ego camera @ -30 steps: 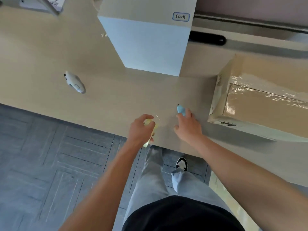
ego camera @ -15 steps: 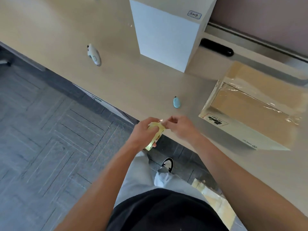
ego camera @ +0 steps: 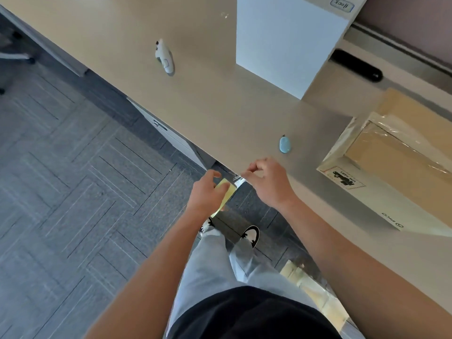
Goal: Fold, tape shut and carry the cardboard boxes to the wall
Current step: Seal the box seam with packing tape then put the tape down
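My left hand (ego camera: 205, 192) grips a yellowish roll of clear tape (ego camera: 226, 193) just off the desk's front edge. My right hand (ego camera: 267, 182) pinches the tape's free end (ego camera: 239, 180) and holds a short strip stretched from the roll. A cardboard box (ego camera: 396, 167), closed and covered with shiny clear tape, lies on the desk (ego camera: 208, 99) at the right. A small blue cutter (ego camera: 285, 144) lies on the desk just beyond my right hand.
A tall white box (ego camera: 286, 45) with a label stands at the back of the desk. A white handheld device (ego camera: 165, 58) lies to the left, a black bar (ego camera: 355, 66) near the wall. Flat cardboard (ego camera: 310, 287) lies on the grey carpet under the desk edge.
My right hand left the blue cutter on the desk, came to the roll and took the tape's end. The view has swung left and both hands now sit at the desk edge.
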The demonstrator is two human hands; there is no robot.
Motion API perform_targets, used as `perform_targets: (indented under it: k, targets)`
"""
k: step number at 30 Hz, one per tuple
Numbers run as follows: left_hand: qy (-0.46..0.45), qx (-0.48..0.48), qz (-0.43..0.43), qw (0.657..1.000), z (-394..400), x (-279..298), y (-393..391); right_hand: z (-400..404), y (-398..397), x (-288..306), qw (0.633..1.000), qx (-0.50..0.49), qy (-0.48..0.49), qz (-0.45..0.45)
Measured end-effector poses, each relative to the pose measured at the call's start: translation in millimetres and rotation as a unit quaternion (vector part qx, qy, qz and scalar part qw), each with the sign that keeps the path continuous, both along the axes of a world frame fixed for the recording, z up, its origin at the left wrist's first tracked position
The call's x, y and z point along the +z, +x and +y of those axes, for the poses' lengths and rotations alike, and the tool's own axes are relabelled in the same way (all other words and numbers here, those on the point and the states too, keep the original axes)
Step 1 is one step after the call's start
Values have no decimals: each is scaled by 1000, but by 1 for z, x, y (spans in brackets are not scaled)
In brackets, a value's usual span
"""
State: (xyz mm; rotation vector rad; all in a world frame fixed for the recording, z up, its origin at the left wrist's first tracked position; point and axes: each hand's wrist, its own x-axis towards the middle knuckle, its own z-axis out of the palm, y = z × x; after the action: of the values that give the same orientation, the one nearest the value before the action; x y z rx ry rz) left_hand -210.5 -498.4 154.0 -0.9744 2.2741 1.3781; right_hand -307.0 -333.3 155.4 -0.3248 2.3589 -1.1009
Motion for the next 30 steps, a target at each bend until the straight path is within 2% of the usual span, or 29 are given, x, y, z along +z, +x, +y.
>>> perform_targets:
  k: [4,7,12,16,22,26,30]
  targets:
    - [20,-26,35,999,-15,-27,3,-21,-15,-37,998,-39,55,-1]
    - [20,-84,46,995,-22,-60,8,-32,-25,-65,995,-30,98,7]
    - [-56,-169,59,982,-28,-105,5,-43,-31,-103,988,18,149,29]
    - [-86,-220,46,971,-30,-129,1,-43,-36,-125,980,62,163,101]
    - [-100,-256,47,960,-28,-152,-15,-41,-40,-135,945,90,198,246]
    - [-110,-276,44,954,-29,-156,-21,-34,-53,-133,945,24,234,227]
    - [-126,-293,35,947,-28,-159,-22,-33,-58,-133,954,57,193,221]
